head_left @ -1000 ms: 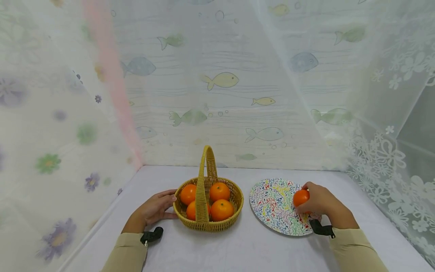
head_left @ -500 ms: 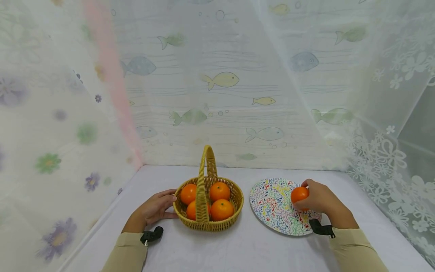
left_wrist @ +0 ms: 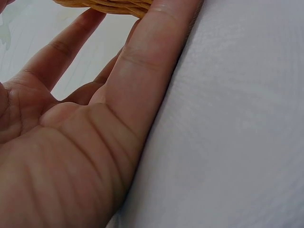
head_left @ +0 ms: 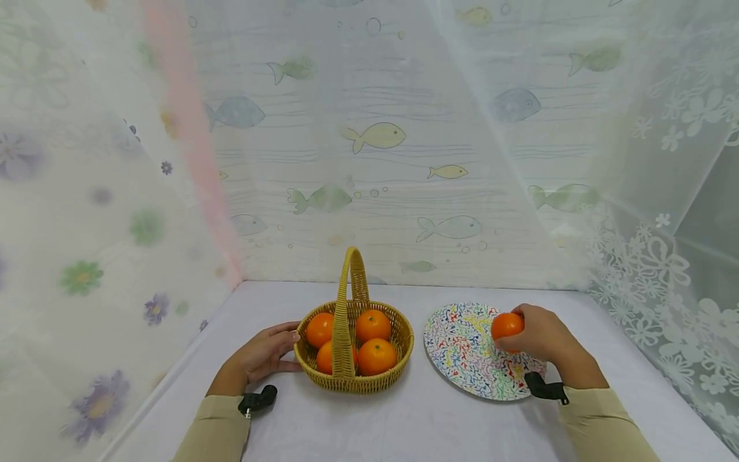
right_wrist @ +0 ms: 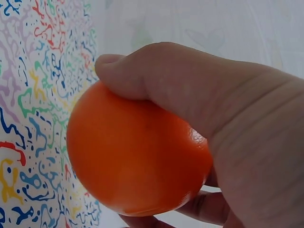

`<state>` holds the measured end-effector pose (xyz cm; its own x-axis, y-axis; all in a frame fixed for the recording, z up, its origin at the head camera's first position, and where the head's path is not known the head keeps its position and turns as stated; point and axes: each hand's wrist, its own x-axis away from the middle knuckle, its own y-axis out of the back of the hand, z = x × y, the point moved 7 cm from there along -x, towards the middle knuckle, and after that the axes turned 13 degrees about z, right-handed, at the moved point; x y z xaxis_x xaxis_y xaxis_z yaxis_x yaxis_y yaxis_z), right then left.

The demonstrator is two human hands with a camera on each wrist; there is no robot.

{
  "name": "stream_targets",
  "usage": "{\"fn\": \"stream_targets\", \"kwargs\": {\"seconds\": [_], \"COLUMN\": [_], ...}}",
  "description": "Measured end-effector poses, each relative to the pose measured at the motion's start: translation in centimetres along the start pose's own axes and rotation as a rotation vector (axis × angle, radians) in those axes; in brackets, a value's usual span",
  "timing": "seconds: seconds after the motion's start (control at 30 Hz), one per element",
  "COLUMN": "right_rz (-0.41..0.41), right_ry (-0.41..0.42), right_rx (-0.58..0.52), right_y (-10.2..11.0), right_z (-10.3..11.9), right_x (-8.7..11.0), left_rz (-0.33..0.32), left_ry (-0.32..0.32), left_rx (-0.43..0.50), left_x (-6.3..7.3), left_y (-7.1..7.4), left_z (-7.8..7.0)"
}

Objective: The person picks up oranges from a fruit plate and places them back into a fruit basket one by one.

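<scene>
An orange (head_left: 507,328) is held in my right hand (head_left: 541,335) over the right part of a round plate (head_left: 462,350) patterned in many-coloured squiggles. In the right wrist view the thumb lies across the orange (right_wrist: 135,152) and fingers show beneath it. A woven yellow basket (head_left: 360,385) with a tall handle stands upright to the left of the plate, holding several oranges (head_left: 378,357). My left hand (head_left: 265,354) rests against the basket's left side, its fingers mostly straight. In the left wrist view those fingers (left_wrist: 137,61) reach to the wicker (left_wrist: 114,6).
A white cloth (head_left: 404,423) covers the table. Behind it hangs a pale curtain (head_left: 369,205) with printed fish, and flowered sheer fabric (head_left: 658,276) borders the right side. Black wrist cameras (head_left: 258,399) sit at both cuffs.
My right hand has lifted the orange slightly, and the orange has shifted a little to the left. The left hand and the basket have stayed in place.
</scene>
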<state>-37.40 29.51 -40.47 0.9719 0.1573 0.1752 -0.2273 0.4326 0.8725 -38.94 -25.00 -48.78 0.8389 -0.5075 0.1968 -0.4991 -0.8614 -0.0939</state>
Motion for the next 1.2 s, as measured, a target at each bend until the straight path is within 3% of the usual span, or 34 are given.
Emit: {"fn": "stream_targets", "kwargs": {"seconds": [0.47, 0.97, 1.2], "right_rz": [-0.107, -0.109, -0.132], "right_ry": [0.049, 0.030, 0.061], "right_rx": [-0.031, -0.063, -0.042], "right_y": [0.4, 0.7, 0.8], "right_z": [1.0, 1.8, 2.1], "right_x": [0.1, 0.5, 0.5], "left_rz": [0.003, 0.020, 0.023], "left_ry": [-0.001, -0.013, -0.012], "left_rx": [-0.006, -0.007, -0.009], "left_x": [0.0, 0.0, 0.0], "left_y": [-0.1, -0.1, -0.1], "left_z": [-0.1, -0.1, -0.1]}}
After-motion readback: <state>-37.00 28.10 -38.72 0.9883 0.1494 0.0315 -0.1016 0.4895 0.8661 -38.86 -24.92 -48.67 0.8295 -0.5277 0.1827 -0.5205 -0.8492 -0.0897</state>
